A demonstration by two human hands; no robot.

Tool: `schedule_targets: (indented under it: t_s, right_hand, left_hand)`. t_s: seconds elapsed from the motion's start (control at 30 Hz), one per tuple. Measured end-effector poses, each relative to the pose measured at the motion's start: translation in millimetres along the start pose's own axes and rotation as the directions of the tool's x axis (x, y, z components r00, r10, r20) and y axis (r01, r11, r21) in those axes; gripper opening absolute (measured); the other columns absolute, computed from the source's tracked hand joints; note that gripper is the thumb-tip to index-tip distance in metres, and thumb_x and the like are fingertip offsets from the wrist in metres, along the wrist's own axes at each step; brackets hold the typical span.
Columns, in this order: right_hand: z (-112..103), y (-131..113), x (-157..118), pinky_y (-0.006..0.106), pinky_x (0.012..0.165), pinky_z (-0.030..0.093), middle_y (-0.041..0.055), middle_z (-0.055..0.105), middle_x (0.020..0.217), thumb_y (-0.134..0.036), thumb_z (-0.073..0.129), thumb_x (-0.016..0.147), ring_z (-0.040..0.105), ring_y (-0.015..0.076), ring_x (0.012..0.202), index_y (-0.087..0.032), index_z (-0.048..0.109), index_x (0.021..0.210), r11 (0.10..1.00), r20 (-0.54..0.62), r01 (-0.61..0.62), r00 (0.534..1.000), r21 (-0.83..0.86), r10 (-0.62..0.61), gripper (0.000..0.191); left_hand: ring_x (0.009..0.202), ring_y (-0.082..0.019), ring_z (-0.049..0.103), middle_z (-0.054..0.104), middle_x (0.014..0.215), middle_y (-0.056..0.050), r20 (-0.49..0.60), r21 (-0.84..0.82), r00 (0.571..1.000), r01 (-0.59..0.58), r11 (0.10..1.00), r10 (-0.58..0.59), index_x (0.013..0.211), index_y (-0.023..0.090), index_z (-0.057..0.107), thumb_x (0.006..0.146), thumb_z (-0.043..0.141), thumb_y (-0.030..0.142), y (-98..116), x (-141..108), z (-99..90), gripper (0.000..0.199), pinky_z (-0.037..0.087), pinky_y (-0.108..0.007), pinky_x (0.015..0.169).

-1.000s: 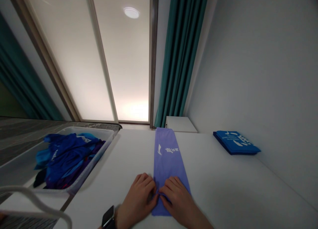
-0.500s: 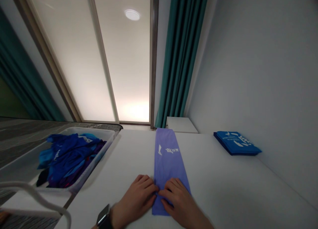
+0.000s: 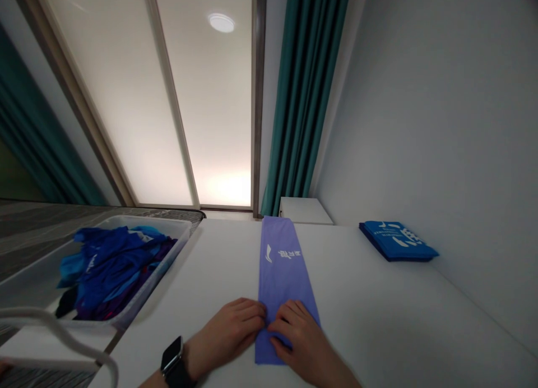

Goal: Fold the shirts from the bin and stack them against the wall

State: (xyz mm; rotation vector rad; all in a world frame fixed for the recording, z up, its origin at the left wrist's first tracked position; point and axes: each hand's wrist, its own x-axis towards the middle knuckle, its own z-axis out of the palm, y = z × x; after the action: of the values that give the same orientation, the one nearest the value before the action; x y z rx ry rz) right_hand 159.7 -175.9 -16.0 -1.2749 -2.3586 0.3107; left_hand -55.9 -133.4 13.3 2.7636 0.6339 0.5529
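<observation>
A purple shirt [image 3: 281,276], folded into a long narrow strip with a white logo and lettering, lies flat on the white table and points away from me. My left hand [image 3: 237,323], with a black watch on its wrist, has its fingers closed at the strip's left edge near the close end. My right hand [image 3: 296,332] rests on the cloth with fingers bent, thumb and fingertips gripping the fabric close to the left hand. What the fingertips pinch is partly hidden under them.
On the left stands a clear plastic bin [image 3: 166,270] with a heap of blue and purple clothes [image 3: 113,270]. A folded blue garment [image 3: 397,242] with white print lies at the right by the wall. A pale curved tube [image 3: 63,335] crosses the lower left corner.
My left hand and forearm have shifted slightly left, its fingers still at the strip's edge. My right hand stays nearly in place. The whole view has moved a little.
</observation>
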Motion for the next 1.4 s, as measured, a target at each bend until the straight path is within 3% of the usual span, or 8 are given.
schedule_targets:
  t_s: [0.4,0.6,0.97,1.03,1.13,1.27,1.4]
  right_hand:
    - [-1,5,12,0.033,0.094,0.036,-0.0002,0.061,0.1,-0.022,0.063,0.087,0.052,0.0179,0.099,-0.025,0.061,0.097,0.997,0.011,0.051,0.999,-0.066,-0.051,0.011]
    - [-2,11,25,0.034,0.093,0.037,0.0012,0.06,0.1,-0.022,0.062,0.087,0.05,0.0188,0.1,-0.024,0.062,0.098,0.996,0.035,0.053,0.998,-0.072,-0.051,0.011]
    - [-22,9,6,0.039,0.1,0.04,0.0058,0.061,0.113,-0.019,0.056,0.089,0.053,0.0208,0.108,-0.024,0.061,0.114,0.998,0.0,-0.015,1.0,0.067,0.015,0.026]
    - [-26,17,4,0.042,0.107,0.036,0.0091,0.057,0.129,-0.023,0.052,0.092,0.048,0.0231,0.121,-0.023,0.056,0.127,0.998,0.001,-0.053,0.999,0.018,0.053,0.035]
    - [-26,29,0,0.047,0.115,0.026,0.0097,0.037,0.152,-0.034,0.05,0.095,0.032,0.0255,0.139,-0.023,0.038,0.146,0.997,0.079,-0.063,0.995,-0.055,0.067,0.054]
    - [-23,36,-8,0.05,0.119,0.013,0.0068,0.023,0.159,-0.043,0.047,0.096,0.019,0.0253,0.145,-0.026,0.023,0.152,0.998,0.201,-0.027,0.979,-0.059,0.038,0.064]
    - [-24,37,-15,0.05,0.12,0.011,0.0073,0.027,0.157,-0.042,0.06,0.087,0.022,0.0254,0.145,-0.025,0.027,0.151,1.0,0.206,-0.006,0.978,-0.014,0.009,0.074]
  left_hand:
    - [0.11,-0.019,0.056,0.062,0.113,-0.005,0.025,-0.086,0.998,0.066,0.994,-0.064,0.104,0.023,0.059,0.087,0.049,0.011,-9,-3,0.2,0.024,0.044,-0.032,0.099]
    - [0.108,-0.021,0.055,0.06,0.115,-0.006,0.03,-0.054,0.995,0.096,0.994,-0.095,0.107,0.023,0.058,0.083,0.053,0.011,-15,1,-0.3,0.027,0.044,-0.036,0.099]
    - [0.114,-0.023,0.052,0.057,0.121,-0.008,0.036,-0.028,0.998,0.045,0.999,-0.044,0.11,0.023,0.058,0.084,0.054,0.017,-11,-3,-7.3,0.027,0.042,-0.038,0.1]
    - [0.113,-0.023,0.053,0.058,0.12,-0.008,0.04,-0.019,0.998,0.045,0.999,-0.044,0.109,0.023,0.058,0.086,0.053,0.018,-11,-2,-8.8,0.024,0.042,-0.038,0.1]
    - [0.112,-0.023,0.054,0.059,0.118,-0.008,0.044,0.002,0.998,0.038,0.999,-0.038,0.108,0.023,0.059,0.087,0.052,0.02,-10,-1,-11.3,0.022,0.043,-0.038,0.099]
    - [0.113,-0.024,0.054,0.059,0.12,-0.009,0.073,0.026,0.997,0.008,1.0,-0.01,0.113,0.023,0.058,0.086,0.053,0.021,-10,-2,-17.1,0.027,0.043,-0.038,0.098]
    - [0.118,-0.025,0.053,0.06,0.123,-0.009,0.075,0.018,0.997,-0.022,1.0,0.021,0.114,0.023,0.058,0.084,0.058,0.027,-9,0,-22.6,0.029,0.041,-0.039,0.101]
